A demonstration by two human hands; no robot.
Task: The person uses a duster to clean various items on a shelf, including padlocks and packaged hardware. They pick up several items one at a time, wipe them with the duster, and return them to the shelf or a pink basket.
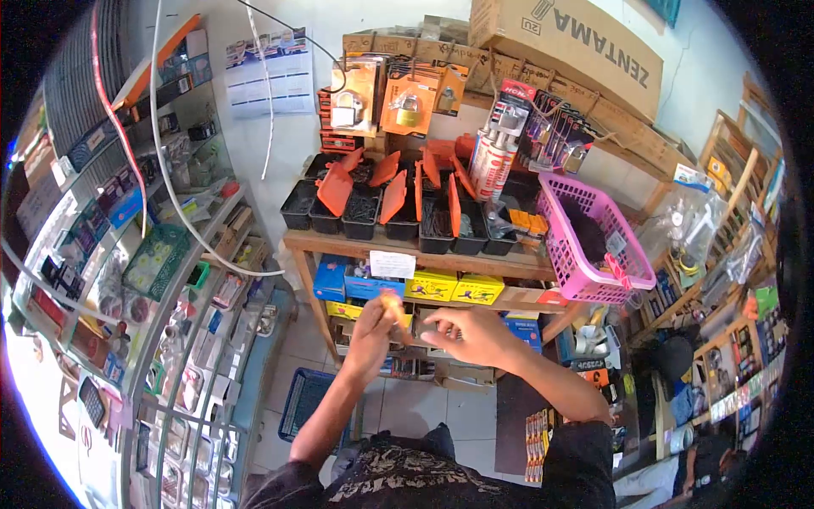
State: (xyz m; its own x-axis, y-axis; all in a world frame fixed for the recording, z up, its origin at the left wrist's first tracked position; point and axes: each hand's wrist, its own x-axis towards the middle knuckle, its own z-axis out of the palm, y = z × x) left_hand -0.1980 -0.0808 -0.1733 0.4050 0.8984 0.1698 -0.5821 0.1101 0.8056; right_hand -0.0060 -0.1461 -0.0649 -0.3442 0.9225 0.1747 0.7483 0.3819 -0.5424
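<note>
Near the middle of the head view, my left hand (370,335) is closed around a small orange and yellow item (393,307), which is blurred. To its right is my right hand (462,335), palm turned toward the left hand, with its thumb and fingers apart and nothing seen between them. Both hands are in front of a wooden shelf (424,256). Black bins (361,212) with orange lids (336,188) stand on its top. Yellow boxes (432,285) and a blue box (373,289) lie on the level below, just beyond the hands.
A pink basket (585,276) sits at the shelf's right end. Packaged padlocks (409,106) hang on the wall. A blue crate (307,403) is on the floor. Glass shelving (182,339) runs along the left. Another person (704,467) is partly visible at lower right.
</note>
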